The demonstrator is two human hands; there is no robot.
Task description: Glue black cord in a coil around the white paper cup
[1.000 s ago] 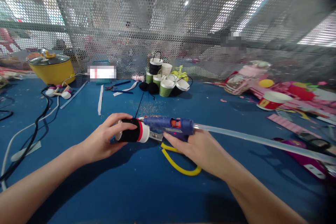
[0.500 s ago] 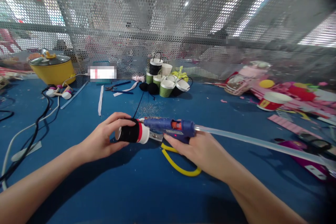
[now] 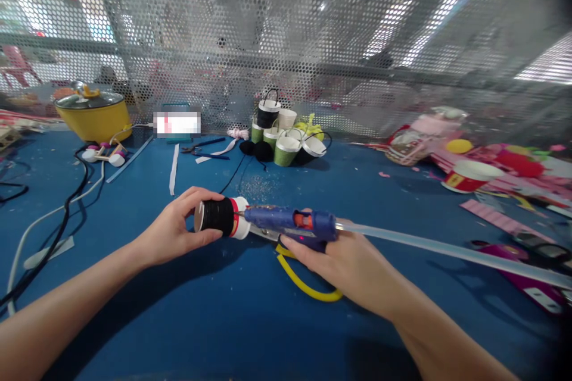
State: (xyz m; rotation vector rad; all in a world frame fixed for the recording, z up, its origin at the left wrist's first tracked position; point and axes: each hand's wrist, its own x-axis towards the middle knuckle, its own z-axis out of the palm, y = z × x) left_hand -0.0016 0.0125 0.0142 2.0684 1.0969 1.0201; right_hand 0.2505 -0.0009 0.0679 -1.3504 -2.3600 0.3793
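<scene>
A small paper cup (image 3: 217,216), wrapped in black cord with a red and white band at one end, lies sideways in my left hand (image 3: 179,226), whose fingers and thumb close round it. My right hand (image 3: 339,256) grips a blue glue gun (image 3: 286,221) with a long clear glue stick (image 3: 415,247) out of its back. The gun's nozzle points at the red band and looks to be touching it. Yellow-handled scissors (image 3: 308,286) lie below the gun, partly hidden by it and my right hand. A black cord (image 3: 232,176) runs from the cup to black yarn balls (image 3: 261,151).
Several small green, black and white cups (image 3: 287,150) stand at the back. Pliers (image 3: 210,146) and a white strip (image 3: 174,169) lie left of them. A yellow pot (image 3: 93,119) and cables (image 3: 67,208) are at left. Pink craft pieces and a red-white paper bowl (image 3: 471,176) sit at right.
The cup has turned in my left hand, showing more black cord and its red band. The nozzle now shows plainly against the band. The view has shifted slightly.
</scene>
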